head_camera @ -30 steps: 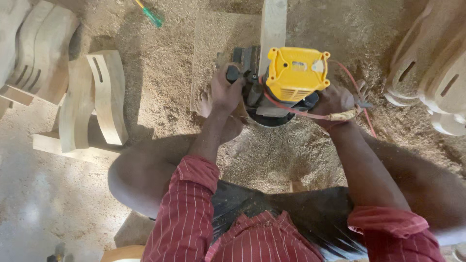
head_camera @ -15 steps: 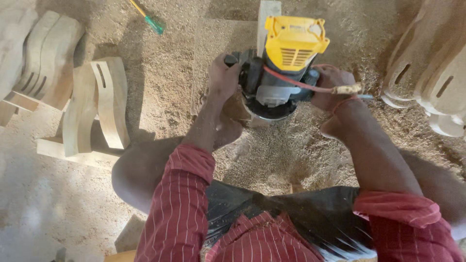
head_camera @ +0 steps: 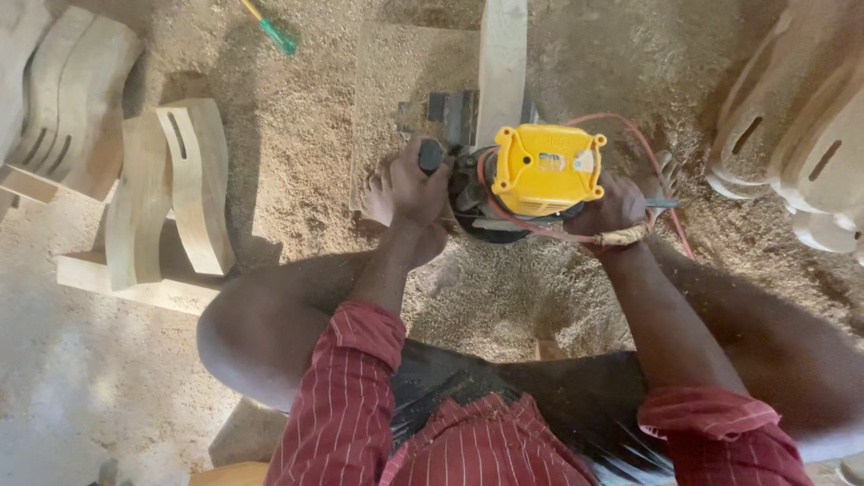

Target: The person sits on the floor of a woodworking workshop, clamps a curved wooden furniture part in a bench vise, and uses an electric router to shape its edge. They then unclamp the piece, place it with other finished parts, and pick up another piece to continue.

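A person in a red striped shirt sits low over a sawdust-covered floor (head_camera: 297, 189). In the upper middle of the frame stands a power router (head_camera: 540, 175) with a yellow top, resting on a long pale wooden plank (head_camera: 502, 54) that runs up to the top edge. The left hand (head_camera: 416, 189) has its fingers wrapped tight around the router's black side handle. The right hand (head_camera: 616, 205) grips the opposite side of the tool, fingers closed on it, though the handle itself is hidden beneath them. A red cord (head_camera: 643, 153) loops from the router past the right wrist.

At the left of the frame lie curved wooden pieces (head_camera: 171, 189) with slots cut in them, some leaning on a flat board. More curved slotted pieces (head_camera: 796, 135) are stacked at the upper right. A green-handled screwdriver (head_camera: 273, 31) lies on the sawdust near the top left, well apart from the hands.
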